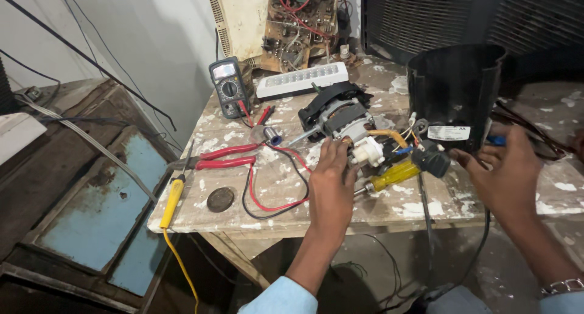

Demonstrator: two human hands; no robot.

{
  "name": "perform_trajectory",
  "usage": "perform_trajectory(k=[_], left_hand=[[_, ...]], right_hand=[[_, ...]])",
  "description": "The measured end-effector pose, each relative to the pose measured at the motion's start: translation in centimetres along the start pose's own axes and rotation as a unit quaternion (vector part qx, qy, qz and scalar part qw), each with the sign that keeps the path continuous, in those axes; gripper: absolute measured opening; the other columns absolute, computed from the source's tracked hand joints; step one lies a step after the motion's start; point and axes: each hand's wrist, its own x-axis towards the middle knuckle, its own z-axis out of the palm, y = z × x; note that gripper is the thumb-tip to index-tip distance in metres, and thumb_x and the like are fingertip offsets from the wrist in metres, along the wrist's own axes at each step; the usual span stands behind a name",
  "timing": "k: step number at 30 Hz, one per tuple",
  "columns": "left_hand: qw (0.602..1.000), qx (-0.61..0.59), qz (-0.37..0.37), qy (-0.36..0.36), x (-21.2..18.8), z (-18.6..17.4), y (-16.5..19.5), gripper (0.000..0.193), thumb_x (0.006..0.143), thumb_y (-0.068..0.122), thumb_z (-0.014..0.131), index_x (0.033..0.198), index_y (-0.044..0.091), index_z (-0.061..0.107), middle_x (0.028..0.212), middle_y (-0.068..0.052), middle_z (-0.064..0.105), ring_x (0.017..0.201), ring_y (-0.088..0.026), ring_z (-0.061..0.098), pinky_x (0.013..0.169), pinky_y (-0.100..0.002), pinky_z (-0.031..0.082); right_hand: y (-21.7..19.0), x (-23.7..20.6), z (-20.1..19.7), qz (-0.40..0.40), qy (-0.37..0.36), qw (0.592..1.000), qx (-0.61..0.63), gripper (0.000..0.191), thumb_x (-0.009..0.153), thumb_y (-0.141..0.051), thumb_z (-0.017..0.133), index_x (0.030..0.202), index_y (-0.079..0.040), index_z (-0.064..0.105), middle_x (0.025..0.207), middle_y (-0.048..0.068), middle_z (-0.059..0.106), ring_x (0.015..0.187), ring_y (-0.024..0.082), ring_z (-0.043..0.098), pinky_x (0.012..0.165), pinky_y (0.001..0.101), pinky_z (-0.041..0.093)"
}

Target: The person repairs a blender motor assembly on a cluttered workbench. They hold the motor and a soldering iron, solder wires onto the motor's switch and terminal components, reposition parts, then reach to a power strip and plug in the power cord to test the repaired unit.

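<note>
Electric motor [340, 120], black frame w/ metal core, lies on the paint-spattered wooden table [280, 186], centre. Long axis runs diagonal: shaft end points near-left, toward the solder spool [272, 134]; far end points back-right, toward the black housing.

L hand [331, 177]: flat on the table just in front of the motor, fingers together and extended, tips touching the motor's near end by the white plastic part [368, 151]. Nothing gripped. The motor lies straight ahead of the fingertips, so L hand is the nearer one.

R hand [508, 171]: to the right, fingers spread and part curled against the lower wall of the black cylindrical housing [456, 92]. Whether it clamps the wall or only rests on it: cannot tell. A blue item shows just above the fingers; kind unclear.

Containers: the housing stands upright, open end up; interior dark, contents not visible. White label on its front. Wires run from its base to the motor.

Adjacent: yellow-handled screwdriver [392, 175] between the hands, tip toward L hand; black knob [433, 160] beside it. Red-handled pliers [222, 157] left of the motor; digital multimeter [228, 86] behind them, red lead looping across the table.
</note>
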Motion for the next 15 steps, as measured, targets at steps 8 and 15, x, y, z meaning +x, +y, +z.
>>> perform_trajectory(k=[8, 15], left_hand=[[1.000, -0.004, -0.004, -0.007, 0.0, 0.2, -0.7, 0.045, 0.085, -0.003, 0.074, 0.128, -0.005, 0.063, 0.134, -0.027, 0.064, 0.135, -0.045, 0.054, 0.109, -0.046, 0.046], [1.000, -0.007, -0.001, -0.005, -0.6, -0.3, -0.8, 0.049, 0.082, -0.002, 0.076, 0.129, -0.008, 0.063, 0.136, -0.026, 0.064, 0.135, -0.042, 0.056, 0.111, -0.044, 0.046]], right_hand=[[0.7, -0.6, 0.5, 0.027, 0.005, 0.999, 0.042, 0.051, 0.090, -0.012, 0.087, 0.122, 0.009, 0.054, 0.117, 0.022, 0.069, 0.104, 0.024, 0.074, 0.086, 0.0330, 0.062], [0.7, -1.2, -0.5, 0.010, 0.000, 1.000, -0.021, 0.051, 0.086, -0.016, 0.089, 0.121, 0.008, 0.062, 0.115, 0.021, 0.070, 0.102, 0.025, 0.074, 0.083, 0.0338, 0.062]])
